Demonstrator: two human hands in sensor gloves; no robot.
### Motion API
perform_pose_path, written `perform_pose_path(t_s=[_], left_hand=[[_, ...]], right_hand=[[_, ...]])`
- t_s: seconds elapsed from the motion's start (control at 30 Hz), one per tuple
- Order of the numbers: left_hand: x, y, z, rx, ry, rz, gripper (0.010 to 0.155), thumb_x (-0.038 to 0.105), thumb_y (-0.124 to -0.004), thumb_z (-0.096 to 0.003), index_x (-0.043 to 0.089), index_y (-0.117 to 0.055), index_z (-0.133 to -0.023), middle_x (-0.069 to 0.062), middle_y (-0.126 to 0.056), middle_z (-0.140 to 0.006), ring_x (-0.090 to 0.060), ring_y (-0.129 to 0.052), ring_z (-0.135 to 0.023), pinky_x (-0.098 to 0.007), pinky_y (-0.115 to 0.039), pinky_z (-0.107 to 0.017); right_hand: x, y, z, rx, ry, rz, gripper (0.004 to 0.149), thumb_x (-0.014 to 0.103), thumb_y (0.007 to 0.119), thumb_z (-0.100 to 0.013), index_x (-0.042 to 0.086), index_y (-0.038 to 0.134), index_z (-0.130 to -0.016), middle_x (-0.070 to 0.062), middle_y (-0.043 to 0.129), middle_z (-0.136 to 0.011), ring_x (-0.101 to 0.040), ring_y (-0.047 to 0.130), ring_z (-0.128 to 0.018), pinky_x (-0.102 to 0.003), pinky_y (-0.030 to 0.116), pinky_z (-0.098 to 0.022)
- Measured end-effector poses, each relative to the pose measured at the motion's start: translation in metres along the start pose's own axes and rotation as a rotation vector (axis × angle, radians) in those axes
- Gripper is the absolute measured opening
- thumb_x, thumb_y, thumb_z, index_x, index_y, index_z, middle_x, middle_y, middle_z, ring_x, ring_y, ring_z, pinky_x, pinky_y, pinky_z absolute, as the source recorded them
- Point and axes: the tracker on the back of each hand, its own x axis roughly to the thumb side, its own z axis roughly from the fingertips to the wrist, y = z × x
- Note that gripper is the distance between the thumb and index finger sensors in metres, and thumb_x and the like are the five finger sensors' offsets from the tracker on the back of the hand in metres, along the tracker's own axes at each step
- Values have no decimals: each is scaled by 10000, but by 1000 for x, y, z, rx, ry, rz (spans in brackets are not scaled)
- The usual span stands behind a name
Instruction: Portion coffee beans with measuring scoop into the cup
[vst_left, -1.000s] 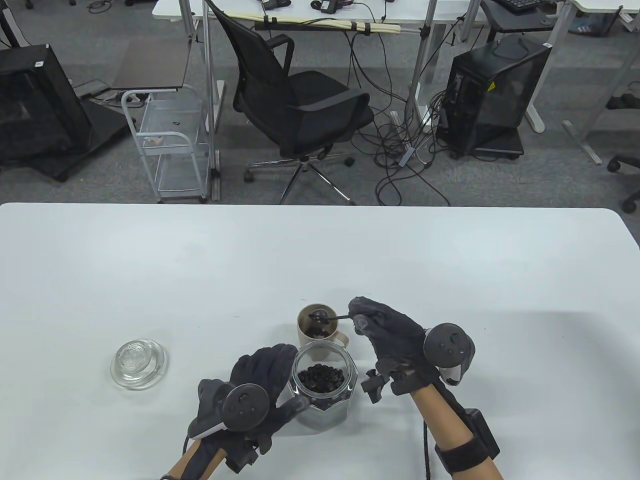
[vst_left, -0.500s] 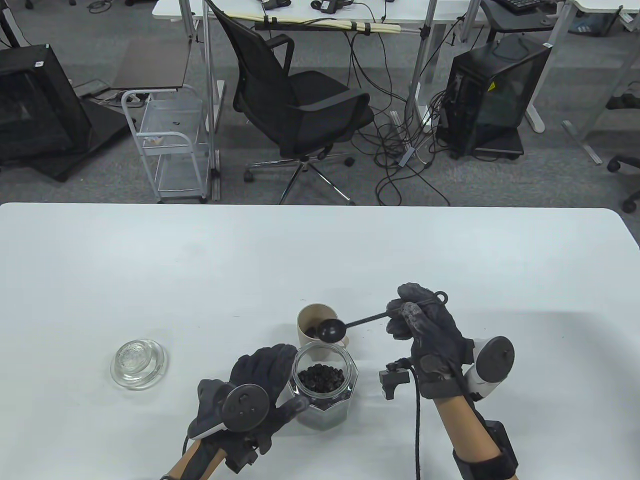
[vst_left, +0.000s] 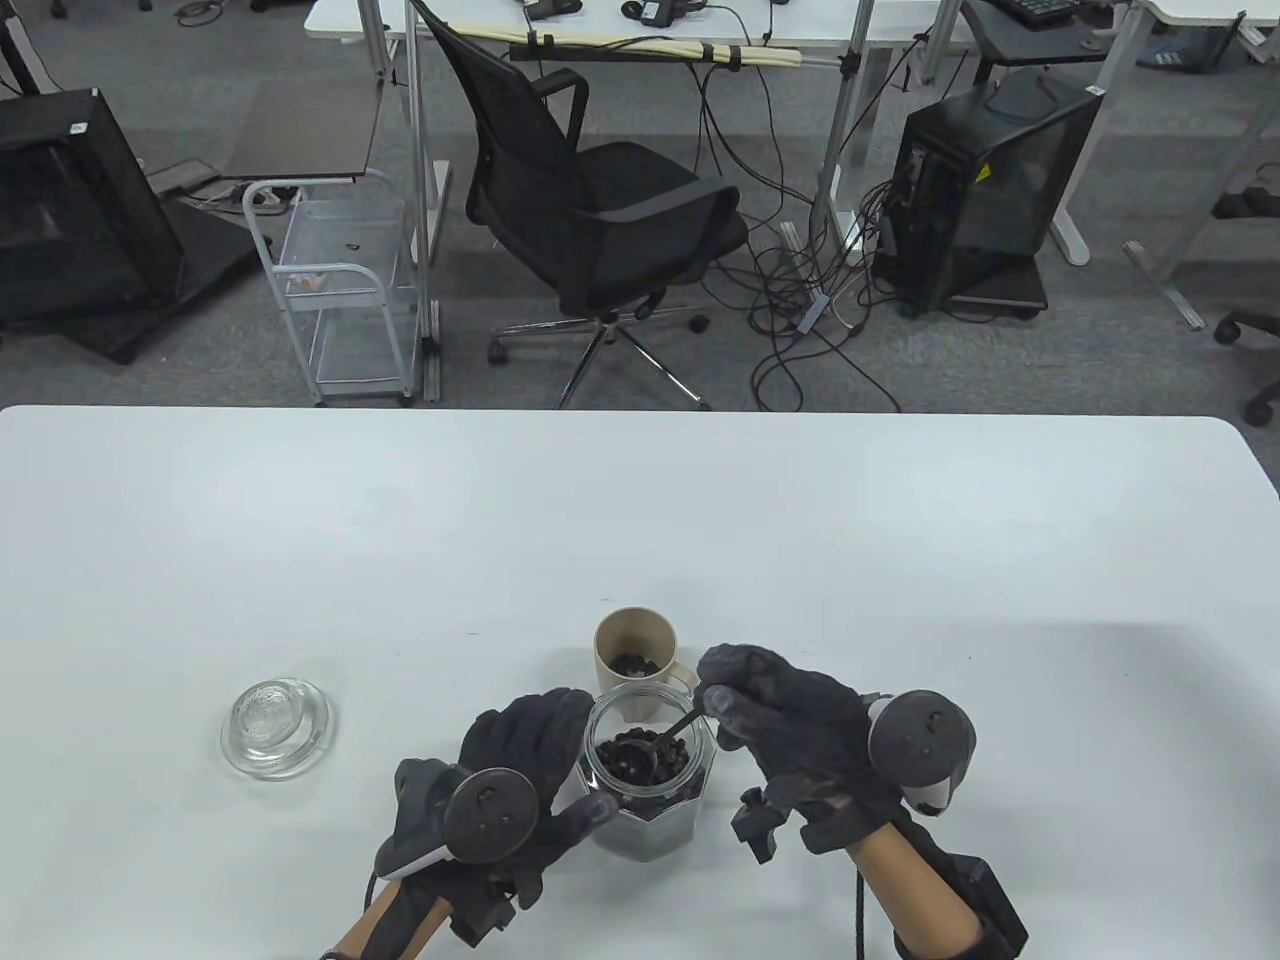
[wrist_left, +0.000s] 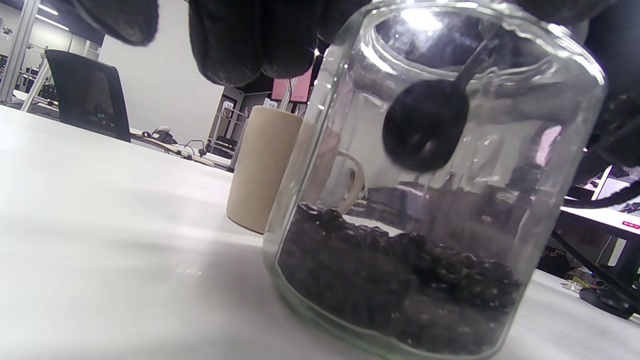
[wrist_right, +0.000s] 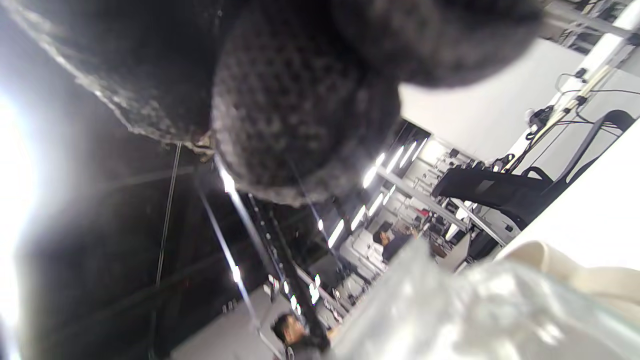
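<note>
1. Right hand (vst_left: 790, 720) pinches the scoop (vst_left: 650, 743) – its bowl is inside the jar (vst_left: 650, 780), above the beans (wrist_left: 400, 280).
2. Left hand (vst_left: 510, 770) grips the jar.
3. Cup (vst_left: 635, 655) stands just behind the jar, near the desk's (vst_left: 300, 520) front edge.

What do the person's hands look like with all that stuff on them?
Both hands wear dark knitted gloves. The left hand and the right hand each carry a round grey-black disc tracker with small buttons and a white part underneath. Black blocky sensor pieces sit near the wrists. The forearms are bare. A black strap with a box wraps the right forearm, and a black cable runs along it.
</note>
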Motion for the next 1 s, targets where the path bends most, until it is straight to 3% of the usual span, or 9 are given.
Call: perform_pose_path(t_s=[0.37,0.57,1.0], left_hand=[[1,0,0,24,-12,3,917,779,-454,-499,169,-314,-1169,-119,-475,-1243,-404,-626,-1108,-704,-528,-751],[1,0,0,24,-8,3,913,779,-464,-504,168,-324,-1168,-119,-492,-1237,-402,-636,-1103,-701,-535,-749],[1,0,0,21,-3,-6,913,782,-467,-503,172,-332,-1168,-114,-501,-1236,-402,-637,-1103,-700,-536,-749]], right_hand=[[15,25,3,179,-50,219,397,412,949,-427,209,968,-767,-148,1112,-539,-89,1030,-151,-234,859,-98],[15,29,4,173,-35,225,409,414,942,-438,179,955,-772,-144,1110,-519,-91,1030,-147,-236,862,-97],[-1,27,8,92,172,72,408,420,933,-446,162,952,-762,-121,1117,-482,-82,1051,-133,-222,873,-70]])
